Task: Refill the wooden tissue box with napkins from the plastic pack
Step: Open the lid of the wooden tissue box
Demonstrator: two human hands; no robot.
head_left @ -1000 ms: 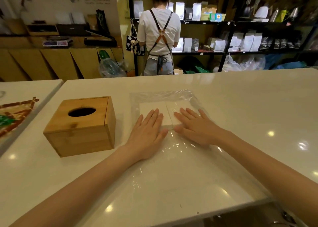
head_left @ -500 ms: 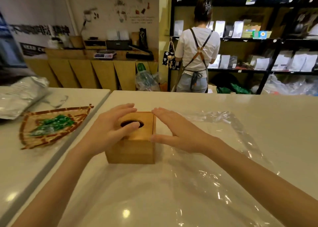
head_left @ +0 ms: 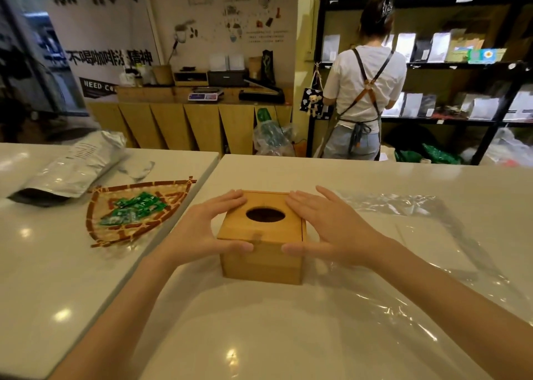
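Observation:
The wooden tissue box [head_left: 261, 260] stands upright on the white counter, its oval top opening dark and showing no napkin. My left hand [head_left: 202, 229] clasps its left side, thumb on the front edge and fingers over the top rim. My right hand [head_left: 328, 227] clasps the right side the same way. The clear plastic pack [head_left: 432, 235] lies flat on the counter to the right and under my right forearm. The napkins are hard to make out through the plastic.
A woven fan-shaped tray [head_left: 138, 209] with green sachets and a silver foil bag [head_left: 75, 169] lie on the neighbouring table at left. A gap separates the two tabletops. A person in an apron [head_left: 363, 91] stands at the shelves behind the counter.
My hands left the napkins in the plastic pack, moved left to the wooden box and closed around its sides. The view swung left with them.

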